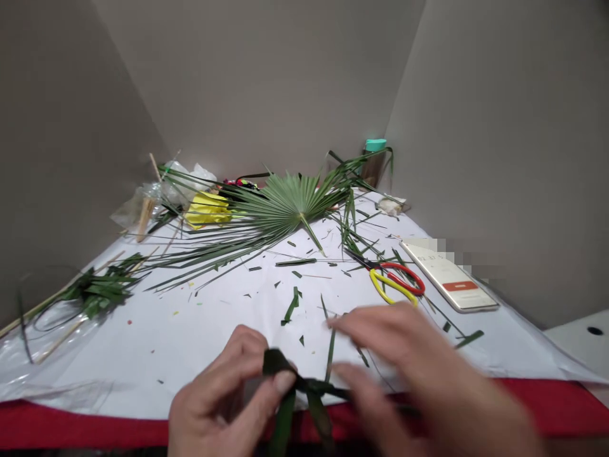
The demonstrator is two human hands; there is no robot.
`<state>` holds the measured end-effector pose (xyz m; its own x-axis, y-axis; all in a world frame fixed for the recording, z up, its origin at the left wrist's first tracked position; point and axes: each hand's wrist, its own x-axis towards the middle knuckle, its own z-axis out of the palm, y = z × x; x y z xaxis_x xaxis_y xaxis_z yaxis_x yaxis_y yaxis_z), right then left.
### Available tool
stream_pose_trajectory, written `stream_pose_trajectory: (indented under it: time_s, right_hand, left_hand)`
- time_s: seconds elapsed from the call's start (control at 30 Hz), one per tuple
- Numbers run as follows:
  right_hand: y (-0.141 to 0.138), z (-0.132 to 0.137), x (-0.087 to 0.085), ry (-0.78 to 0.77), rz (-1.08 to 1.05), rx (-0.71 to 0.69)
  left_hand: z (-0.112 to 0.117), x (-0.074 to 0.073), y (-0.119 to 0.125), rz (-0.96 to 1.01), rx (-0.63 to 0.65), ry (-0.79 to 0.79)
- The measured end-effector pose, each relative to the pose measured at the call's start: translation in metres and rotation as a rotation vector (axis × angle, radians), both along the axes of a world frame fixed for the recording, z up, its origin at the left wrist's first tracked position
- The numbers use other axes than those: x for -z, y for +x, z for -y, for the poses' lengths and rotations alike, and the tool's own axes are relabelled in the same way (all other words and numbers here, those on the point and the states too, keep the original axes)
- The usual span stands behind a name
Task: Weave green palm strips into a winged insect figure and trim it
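Observation:
My left hand (228, 393) is closed in a pinch on dark green folded leaf strips (290, 381) near the table's front edge. My right hand (419, 374), blurred by motion, touches the same strips from the right with its thumb and fingers close together. Loose strip ends hang down below the pinch.
A white sheet (200, 330) covers the table over a red cloth (71, 431). A fan palm leaf (280, 209) lies at the back, with red and yellow scissors (397, 282), a phone (451, 276), a leaf bundle (102, 292), sticks, yellow bag (207, 209) and scattered cuttings.

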<state>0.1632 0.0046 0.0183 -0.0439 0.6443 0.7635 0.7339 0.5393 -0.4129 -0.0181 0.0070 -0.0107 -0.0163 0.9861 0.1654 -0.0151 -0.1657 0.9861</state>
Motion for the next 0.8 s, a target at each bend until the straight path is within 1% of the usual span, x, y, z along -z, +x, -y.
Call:
stream_pose_trajectory:
  time_s: [0.03, 0.07, 0.1, 0.13, 0.17, 0.2, 0.27, 0.37, 0.43, 0.5, 0.57, 0.6, 0.7, 0.77, 0.8]
  right_hand:
    - [0.015, -0.008, -0.012, -0.031, 0.14, -0.005]
    - [0.03, -0.018, -0.022, -0.042, 0.199, 0.069]
    - [0.044, -0.03, -0.028, -0.028, 0.182, 0.135]
    - [0.056, -0.043, -0.031, -0.029, 0.203, 0.107]
    - [0.066, -0.058, -0.029, -0.055, 0.248, 0.044]
    - [0.074, -0.073, -0.024, -0.114, 0.31, -0.027]
    - [0.085, -0.101, -0.006, -0.206, 0.393, -0.136]
    - [0.098, -0.131, 0.021, -0.4, 0.494, -0.286]
    - [0.106, -0.146, 0.028, -0.51, 0.51, -0.376]
    - [0.111, -0.157, 0.026, -0.599, 0.494, -0.461]
    - [0.11, -0.164, 0.021, -0.657, 0.472, -0.5]
    - [0.105, -0.165, 0.02, -0.669, 0.469, -0.492]
    - [0.078, -0.16, 0.023, -0.643, 0.532, -0.392]
    - [0.055, -0.15, 0.031, -0.602, 0.639, -0.321]
    - [0.044, -0.145, 0.037, -0.564, 0.69, -0.256]
  left_hand:
    - [-0.006, -0.002, -0.004, 0.019, -0.042, -0.028]
    - [-0.011, -0.004, -0.006, 0.043, -0.059, -0.042]
    - [-0.015, -0.006, -0.008, 0.069, -0.091, -0.047]
    - [-0.018, -0.007, -0.01, 0.088, -0.102, -0.044]
    - [-0.02, -0.008, -0.01, 0.111, -0.107, -0.042]
    - [-0.022, -0.01, -0.01, 0.137, -0.111, -0.043]
    - [-0.026, -0.013, -0.009, 0.186, -0.098, -0.043]
    - [-0.031, -0.021, -0.009, 0.247, -0.058, -0.091]
    - [-0.035, -0.025, -0.012, 0.29, -0.033, -0.142]
    - [-0.04, -0.028, -0.015, 0.334, -0.017, -0.195]
    - [-0.045, -0.028, -0.018, 0.376, -0.008, -0.236]
    - [-0.047, -0.027, -0.019, 0.395, -0.007, -0.255]
    - [-0.052, -0.026, -0.017, 0.433, -0.006, -0.279]
    - [-0.055, -0.026, -0.013, 0.427, -0.016, -0.273]
    - [-0.055, -0.026, -0.012, 0.413, -0.018, -0.26]
